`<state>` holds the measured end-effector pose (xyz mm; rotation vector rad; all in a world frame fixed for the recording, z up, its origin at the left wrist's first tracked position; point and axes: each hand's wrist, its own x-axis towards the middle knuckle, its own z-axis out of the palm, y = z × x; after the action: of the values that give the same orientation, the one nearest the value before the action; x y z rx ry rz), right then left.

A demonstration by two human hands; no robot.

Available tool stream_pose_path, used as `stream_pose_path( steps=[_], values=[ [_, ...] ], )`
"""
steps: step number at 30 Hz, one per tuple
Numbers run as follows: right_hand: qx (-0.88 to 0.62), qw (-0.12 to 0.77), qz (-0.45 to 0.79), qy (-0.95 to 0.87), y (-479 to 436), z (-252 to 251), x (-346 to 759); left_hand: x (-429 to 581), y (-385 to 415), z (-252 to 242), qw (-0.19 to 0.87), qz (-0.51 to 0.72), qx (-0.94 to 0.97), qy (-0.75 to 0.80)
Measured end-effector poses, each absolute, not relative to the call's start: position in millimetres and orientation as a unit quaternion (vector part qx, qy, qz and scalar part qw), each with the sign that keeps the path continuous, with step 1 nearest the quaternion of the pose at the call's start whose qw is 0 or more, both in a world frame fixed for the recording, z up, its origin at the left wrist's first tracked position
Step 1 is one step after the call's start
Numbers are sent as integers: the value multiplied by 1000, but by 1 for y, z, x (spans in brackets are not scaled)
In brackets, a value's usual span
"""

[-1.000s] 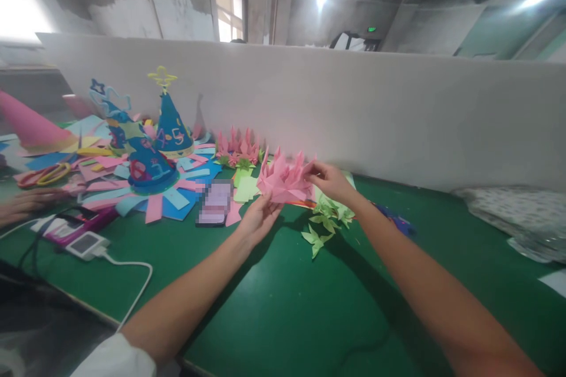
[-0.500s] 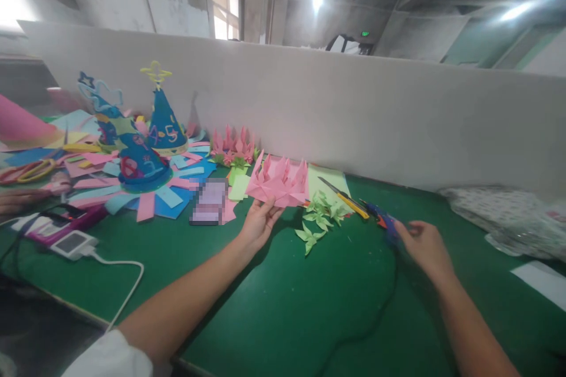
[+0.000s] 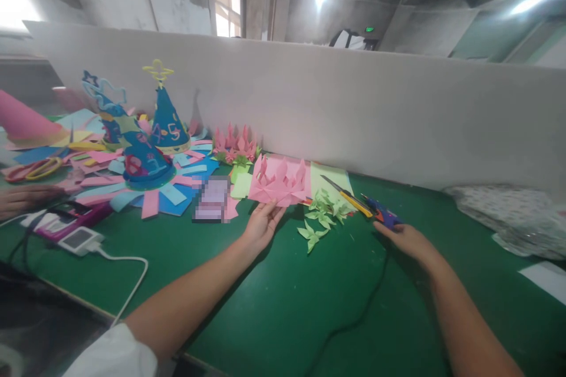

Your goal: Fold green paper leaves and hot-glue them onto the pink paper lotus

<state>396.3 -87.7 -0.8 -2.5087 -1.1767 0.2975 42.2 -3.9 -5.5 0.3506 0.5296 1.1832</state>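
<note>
My left hand [image 3: 264, 225] pinches the near edge of a folded pink paper piece with upright points [image 3: 283, 182], the thumb on top. At the right, my right hand [image 3: 404, 240] is at the handle of a blue glue gun [image 3: 385, 215] with an orange part, its fingers closed round it as far as I can see. The nozzle points to the far left, and a black cord [image 3: 371, 306] trails towards me. Between the hands lie several light green folded paper leaves [image 3: 313, 237]. A yellow-handled pair of scissors or cutter [image 3: 354, 200] rests just left of the glue gun.
Blue cone hats [image 3: 170, 123] stand on paper strips at the left. A phone [image 3: 211, 199], a pink paper flower [image 3: 236, 144] and a white cable [image 3: 145, 271] lie nearer. Another person's hand [image 3: 26, 200] is at the left edge. Plastic bags [image 3: 508, 212] lie right.
My right hand has moved slightly left and lower against the glue gun, its fingers stretched further under it. My left hand still holds the pink paper piece, tipped a little flatter.
</note>
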Motion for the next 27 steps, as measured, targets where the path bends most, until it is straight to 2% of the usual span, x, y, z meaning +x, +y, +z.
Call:
stream_pose_path(
  steps=[3, 8, 10, 14, 18, 19, 22, 23, 25, 27],
  values=[
    [-890, 133, 161, -405, -82, 9, 392, 42, -2, -7, 783, 553, 160, 236],
    [-905, 121, 149, -381, -76, 19, 382, 38, -2, -6, 787, 545, 172, 233],
    [-910, 181, 139, -347, -78, 20, 382, 36, -2, -5, 789, 539, 179, 235],
    [-887, 371, 106, -254, -83, 23, 378, 37, -2, -7, 774, 550, 177, 261],
    [-806, 520, 113, -258, -77, 29, 346, 40, -2, -8, 767, 563, 166, 259],
    [-771, 556, 148, -272, -76, 30, 333, 40, -3, -7, 769, 563, 165, 255],
    [-703, 582, 254, -319, -77, 32, 288, 41, -7, -3, 769, 566, 158, 250],
    [-639, 602, 346, -330, -79, 33, 273, 40, -9, -2, 768, 567, 157, 252],
    [-550, 593, 480, -340, -85, 33, 245, 40, -12, 0, 768, 566, 158, 255],
    [-507, 535, 559, -380, -90, 33, 226, 39, -15, 0, 769, 564, 164, 252]
  ],
)
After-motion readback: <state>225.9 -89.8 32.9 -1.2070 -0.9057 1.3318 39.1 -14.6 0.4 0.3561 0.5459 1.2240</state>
